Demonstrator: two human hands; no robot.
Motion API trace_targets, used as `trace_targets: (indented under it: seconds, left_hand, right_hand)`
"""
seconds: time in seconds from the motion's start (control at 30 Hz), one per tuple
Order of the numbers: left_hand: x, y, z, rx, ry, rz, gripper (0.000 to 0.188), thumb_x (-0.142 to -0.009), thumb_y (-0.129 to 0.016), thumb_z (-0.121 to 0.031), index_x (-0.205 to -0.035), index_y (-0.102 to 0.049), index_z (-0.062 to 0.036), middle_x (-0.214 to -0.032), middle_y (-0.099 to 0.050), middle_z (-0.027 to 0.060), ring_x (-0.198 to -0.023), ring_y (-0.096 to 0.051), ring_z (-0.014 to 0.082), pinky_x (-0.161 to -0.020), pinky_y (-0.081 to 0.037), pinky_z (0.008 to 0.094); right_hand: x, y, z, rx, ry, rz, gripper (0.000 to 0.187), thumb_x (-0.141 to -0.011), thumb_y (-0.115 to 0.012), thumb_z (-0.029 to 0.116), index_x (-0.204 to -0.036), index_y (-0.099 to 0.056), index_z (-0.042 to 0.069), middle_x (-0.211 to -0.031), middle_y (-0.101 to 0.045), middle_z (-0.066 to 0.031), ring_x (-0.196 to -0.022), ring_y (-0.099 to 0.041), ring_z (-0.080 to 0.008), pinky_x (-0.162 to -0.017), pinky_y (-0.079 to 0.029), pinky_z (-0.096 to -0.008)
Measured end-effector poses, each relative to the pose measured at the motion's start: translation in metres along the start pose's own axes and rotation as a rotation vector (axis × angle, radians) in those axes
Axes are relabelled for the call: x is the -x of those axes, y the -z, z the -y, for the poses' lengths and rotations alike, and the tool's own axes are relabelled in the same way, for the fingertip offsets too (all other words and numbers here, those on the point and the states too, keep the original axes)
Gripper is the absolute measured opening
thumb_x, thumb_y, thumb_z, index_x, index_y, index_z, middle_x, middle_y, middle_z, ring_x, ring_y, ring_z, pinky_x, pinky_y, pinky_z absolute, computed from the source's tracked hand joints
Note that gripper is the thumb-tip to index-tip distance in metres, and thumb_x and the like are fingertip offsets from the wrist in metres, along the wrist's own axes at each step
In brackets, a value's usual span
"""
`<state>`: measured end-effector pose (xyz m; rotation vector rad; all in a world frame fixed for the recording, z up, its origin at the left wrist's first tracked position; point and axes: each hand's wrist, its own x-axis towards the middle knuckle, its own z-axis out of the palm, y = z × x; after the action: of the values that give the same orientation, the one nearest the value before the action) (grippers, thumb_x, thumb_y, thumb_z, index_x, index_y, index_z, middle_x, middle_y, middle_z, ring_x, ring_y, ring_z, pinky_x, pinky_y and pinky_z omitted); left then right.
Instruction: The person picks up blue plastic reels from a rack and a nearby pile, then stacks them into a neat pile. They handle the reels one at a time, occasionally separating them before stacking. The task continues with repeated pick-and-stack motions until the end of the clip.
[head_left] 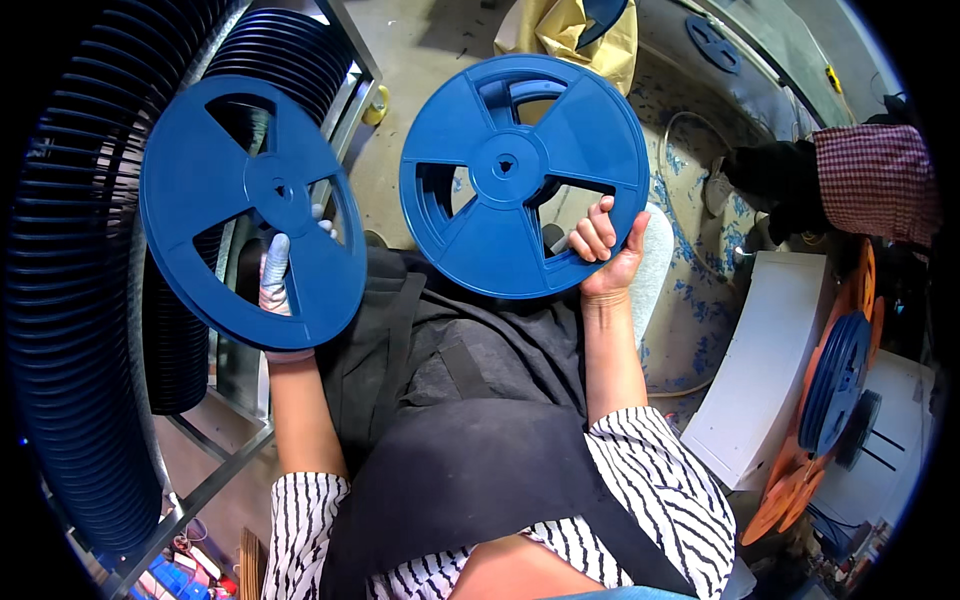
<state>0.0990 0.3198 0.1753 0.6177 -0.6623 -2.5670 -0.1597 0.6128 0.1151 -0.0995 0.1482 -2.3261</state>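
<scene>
My left hand (273, 285), in a pale glove, grips a blue plastic reel (190, 180) by its lower part, with fingers showing through its cut-out windows. The reel is tilted, its round face turned up toward me. My bare right hand (610, 245) is closed around the lower right rim of a second blue reel (590, 130), fingers curled through a window. Both reels are raised above my lap, apart from each other. Through the right reel's windows more blue plastic shows behind its front disc.
Long rows of dark blue reels (75, 330) fill a metal rack (225, 470) on the left. At right stand a white box (755, 370), orange discs (785, 490) and blue reels on a spindle (835, 380). A tan bag (600, 55) lies ahead; blue scraps litter the floor. Another person's checked sleeve (870, 180) shows at right.
</scene>
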Motion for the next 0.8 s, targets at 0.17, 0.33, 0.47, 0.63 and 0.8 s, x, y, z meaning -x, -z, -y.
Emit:
trace_targets:
  seconds: [0.17, 0.33, 0.47, 0.63, 0.8]
  left_hand:
    - [0.009, -0.015, 0.012, -0.416, -0.349, -0.206, 0.049, -0.091, -0.066, -0.01, -0.136, -0.047, -0.0057, -0.112, -0.063, 0.0091, -0.095, -0.064, 0.0158, -0.081, -0.057, 0.0264]
    - [0.004, -0.035, 0.025, -0.499, -0.355, -0.235, 0.047, -0.09, -0.067, -0.014, -0.133, -0.049, -0.0058, -0.104, -0.063, 0.0038, -0.086, -0.061, 0.0106, -0.074, -0.052, 0.0233]
    - [-0.016, -0.022, 0.044, -0.753, -0.254, -0.252, 0.031, -0.089, -0.069, -0.019, -0.117, -0.061, -0.0101, -0.094, -0.062, 0.0029, -0.08, -0.06, 0.0108, -0.066, -0.052, 0.0221]
    - [-0.064, -0.019, 0.136, -0.946, -0.139, -0.023, 0.104, -0.077, -0.082, -0.017, -0.152, -0.011, -0.0059, -0.124, -0.056, 0.0127, -0.11, -0.057, 0.021, -0.094, -0.047, 0.0315]
    - [-0.08, -0.024, 0.181, -0.72, 0.122, -0.088, 0.122, -0.068, -0.088, -0.016, -0.154, -0.002, -0.0073, -0.144, -0.042, 0.0198, -0.127, -0.046, 0.0295, -0.105, -0.039, 0.0377]
  right_hand:
    - [0.0, 0.0, -0.003, -0.065, 0.004, 0.044, 0.049, -0.093, -0.06, 0.046, -0.108, -0.053, 0.0, -0.063, -0.039, 0.0017, -0.049, -0.037, -0.0073, -0.048, -0.033, -0.0234]
    - [0.002, 0.0, 0.0, -0.079, 0.003, 0.048, 0.048, -0.093, -0.061, 0.044, -0.107, -0.053, 0.0, -0.063, -0.038, 0.0016, -0.049, -0.037, -0.0074, -0.048, -0.032, -0.0235]
    - [0.001, -0.005, -0.003, -0.035, -0.007, 0.046, 0.05, -0.092, -0.061, 0.046, -0.107, -0.053, 0.0, -0.063, -0.038, 0.0019, -0.049, -0.036, -0.0072, -0.048, -0.032, -0.0233]
    - [0.009, -0.01, -0.027, 0.242, -0.11, 0.1, 0.058, -0.094, -0.05, 0.057, -0.11, -0.054, 0.002, -0.064, -0.042, 0.0027, -0.048, -0.035, -0.006, -0.046, -0.03, -0.0205]
    - [0.017, -0.018, -0.052, 0.549, -0.227, -0.102, 0.058, -0.089, -0.058, 0.058, -0.109, -0.052, 0.004, -0.066, -0.049, -0.0012, -0.049, -0.042, -0.0094, -0.048, -0.036, -0.0231]
